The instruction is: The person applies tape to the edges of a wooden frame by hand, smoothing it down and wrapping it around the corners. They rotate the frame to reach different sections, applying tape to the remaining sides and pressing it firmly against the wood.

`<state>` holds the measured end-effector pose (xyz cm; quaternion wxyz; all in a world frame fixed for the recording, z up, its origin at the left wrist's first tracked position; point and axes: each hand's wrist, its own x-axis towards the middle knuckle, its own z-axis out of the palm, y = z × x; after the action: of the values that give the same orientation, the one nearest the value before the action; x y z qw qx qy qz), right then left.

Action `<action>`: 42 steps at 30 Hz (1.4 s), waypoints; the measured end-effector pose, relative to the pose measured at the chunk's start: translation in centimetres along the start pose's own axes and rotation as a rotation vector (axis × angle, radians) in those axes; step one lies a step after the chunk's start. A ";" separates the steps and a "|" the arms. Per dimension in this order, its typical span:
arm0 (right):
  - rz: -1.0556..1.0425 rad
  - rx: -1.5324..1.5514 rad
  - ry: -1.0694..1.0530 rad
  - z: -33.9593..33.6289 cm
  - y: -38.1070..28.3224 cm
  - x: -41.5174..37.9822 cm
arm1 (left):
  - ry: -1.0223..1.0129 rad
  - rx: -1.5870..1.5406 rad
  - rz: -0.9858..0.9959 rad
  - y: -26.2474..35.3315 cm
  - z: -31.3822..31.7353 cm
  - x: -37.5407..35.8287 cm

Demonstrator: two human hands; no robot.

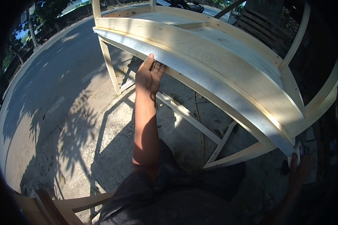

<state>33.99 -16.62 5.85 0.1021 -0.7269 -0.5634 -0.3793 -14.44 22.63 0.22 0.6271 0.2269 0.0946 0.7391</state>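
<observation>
A long silvery metal strip runs along the front edge of a pale wooden stand. My left hand grips the strip's lower edge from below, palm up, with the thumb against its front and the fingers curled beneath. At the strip's far right end, my right hand is in deep shadow, its thumb pointing up near the corner. A small whitish thing shows just above that hand. Shade hides most of the right fingers, and I cannot tell whether they hold it.
Wooden legs and a lower crossbar stand under the frame. Another wooden piece lies close by at the lower left. Concrete ground with leaf shadows spreads to the left, beside a road. A parked motorbike is behind the stand.
</observation>
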 end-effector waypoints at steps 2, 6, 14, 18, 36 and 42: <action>-0.049 -0.049 0.043 0.4 0.3 0.0 | 0.000 0.000 0.019 -0.5 -0.4 0.6; -0.050 -0.056 0.067 1.0 0.9 0.0 | 0.001 0.003 0.052 -1.0 -0.2 0.7; -0.073 -0.067 0.061 1.2 1.0 0.0 | 0.036 0.086 0.071 -1.0 -1.0 1.4; -0.088 0.030 0.105 -1.5 -2.1 1.1 | 0.065 0.025 0.032 -1.1 -1.6 2.5; -0.032 0.203 0.100 -2.0 -3.0 3.1 | -0.074 0.113 -0.089 1.0 -6.4 6.2; -0.034 0.208 0.110 -1.0 -2.4 2.5 | -0.129 0.138 -0.046 0.1 -2.8 2.8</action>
<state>31.59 -14.50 7.49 0.2013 -0.6808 -0.6056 -0.3596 -16.07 25.71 -1.61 0.6313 0.3146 0.1101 0.7002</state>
